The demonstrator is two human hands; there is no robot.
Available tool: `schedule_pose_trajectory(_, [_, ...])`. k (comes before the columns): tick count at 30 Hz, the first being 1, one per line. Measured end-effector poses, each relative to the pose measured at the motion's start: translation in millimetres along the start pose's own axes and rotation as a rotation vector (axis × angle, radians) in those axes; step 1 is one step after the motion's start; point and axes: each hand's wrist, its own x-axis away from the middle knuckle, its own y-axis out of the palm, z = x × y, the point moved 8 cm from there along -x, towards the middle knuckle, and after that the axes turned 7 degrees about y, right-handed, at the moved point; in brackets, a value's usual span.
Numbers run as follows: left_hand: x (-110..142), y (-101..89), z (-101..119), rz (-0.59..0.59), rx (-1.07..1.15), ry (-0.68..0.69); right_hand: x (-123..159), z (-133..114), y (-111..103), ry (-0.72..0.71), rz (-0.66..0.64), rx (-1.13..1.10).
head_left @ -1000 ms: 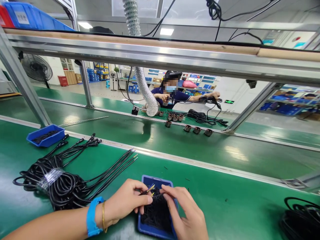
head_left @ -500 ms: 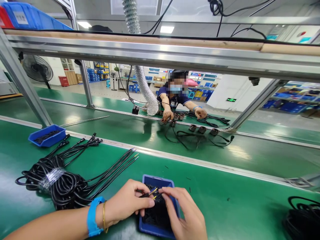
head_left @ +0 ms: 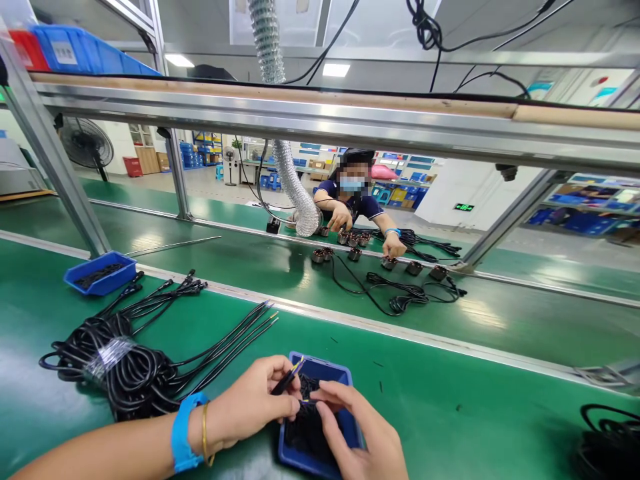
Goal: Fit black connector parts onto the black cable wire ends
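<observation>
My left hand [head_left: 265, 392] is closed on a black cable [head_left: 285, 383] whose end splits into thin blue and yellow wires. One yellow wire tip also shows by the left thumb, between the two hands. My right hand [head_left: 357, 427] is curled, with its thumb and fingertips close together at that wire tip; anything pinched there is too small to make out. Both hands are over a blue bin [head_left: 327, 365] holding many short black pieces [head_left: 310, 432]. A blue band and a gold bangle circle my left wrist.
A tied bundle of black cables [head_left: 143, 373] lies left, stripped ends pointing toward the middle. Behind it stands a small blue bin [head_left: 100, 275]. More cable [head_left: 607, 440] sits at right. Across the bench, a co-worker [head_left: 353, 193] handles round metal parts [head_left: 413, 268]. A metal frame [head_left: 320, 123] spans above.
The cable end in my left hand now points more upward, and my right fingertips are slightly lower. Across the bench, the co-worker's hand has come down onto a round metal part; the black cable lies differently.
</observation>
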Motion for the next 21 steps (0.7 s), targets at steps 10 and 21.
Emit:
schedule_pose_trajectory(10, [5,3.5,1,-0.079,-0.009,0.000,-8,-6,2,-0.012,-0.172,-0.044])
schedule_pose_trajectory(21, [-4,-4.5,-4,-0.043,-0.025,-0.014,9,34,47,0.071,-0.278,0.416])
